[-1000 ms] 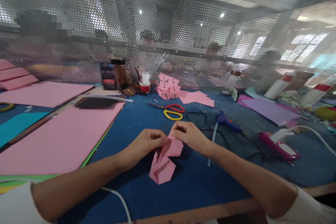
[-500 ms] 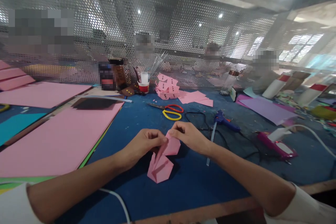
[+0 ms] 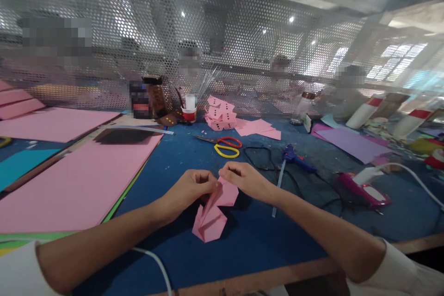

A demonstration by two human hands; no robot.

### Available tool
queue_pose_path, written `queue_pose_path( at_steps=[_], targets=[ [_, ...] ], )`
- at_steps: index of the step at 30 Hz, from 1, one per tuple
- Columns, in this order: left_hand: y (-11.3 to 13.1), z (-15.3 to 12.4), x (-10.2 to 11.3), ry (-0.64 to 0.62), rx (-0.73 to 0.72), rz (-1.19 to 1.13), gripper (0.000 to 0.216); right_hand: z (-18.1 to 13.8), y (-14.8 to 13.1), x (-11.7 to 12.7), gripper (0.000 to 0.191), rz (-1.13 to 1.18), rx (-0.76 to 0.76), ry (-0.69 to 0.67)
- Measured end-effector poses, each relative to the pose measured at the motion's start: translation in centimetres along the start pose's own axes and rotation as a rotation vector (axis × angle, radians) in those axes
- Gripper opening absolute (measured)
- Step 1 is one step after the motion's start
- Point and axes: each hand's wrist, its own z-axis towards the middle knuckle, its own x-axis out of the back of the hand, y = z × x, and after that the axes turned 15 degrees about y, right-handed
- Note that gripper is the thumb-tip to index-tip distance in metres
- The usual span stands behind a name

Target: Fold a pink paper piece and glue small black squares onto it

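Observation:
A folded pink paper piece (image 3: 212,223) with angular flaps is held just over the blue tabletop, in front of me. My left hand (image 3: 194,189) pinches its upper left edge between thumb and fingers. At the top corner, my right hand (image 3: 243,178) is closed on the same paper, thumb and fingertips together. The fingertips of both hands almost meet there, and part of the fold is hidden behind them. Beyond the hands lie scissors (image 3: 227,147) with one red and one yellow handle. To the right rests a blue glue gun (image 3: 294,157) with a clear glue stick in it.
Large pink sheets (image 3: 86,180) cover the left side. Pink pieces with black dots (image 3: 220,113) stand at the back beside a paper cup (image 3: 189,112). On the right are purple sheets (image 3: 354,143), a magenta device (image 3: 364,189) and cables. A perforated metal screen (image 3: 236,46) closes the far edge.
My right fingertips have shifted slightly left along the paper's top edge. The lower flap of the paper has swung a little to the left. My left hand keeps its pinch.

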Motion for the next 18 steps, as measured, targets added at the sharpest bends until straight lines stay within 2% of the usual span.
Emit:
queue_pose_path(
  at_steps=[5, 13, 18],
  targets=[
    [0.1, 0.0, 0.0, -0.030, -0.020, 0.068, 0.022, -0.2, -0.1, -0.3, 0.025, -0.010, 0.001, 0.030],
    [0.0, 0.4, 0.2, -0.037, 0.012, 0.021, 0.020, 0.5, 0.8, 0.3, 0.031, 0.039, -0.028, 0.152],
    [0.1, 0.2, 0.2, -0.022, -0.015, 0.046, 0.020, 0.6, 1.2, 0.2, 0.034, 0.055, -0.034, 0.131]
  ],
)
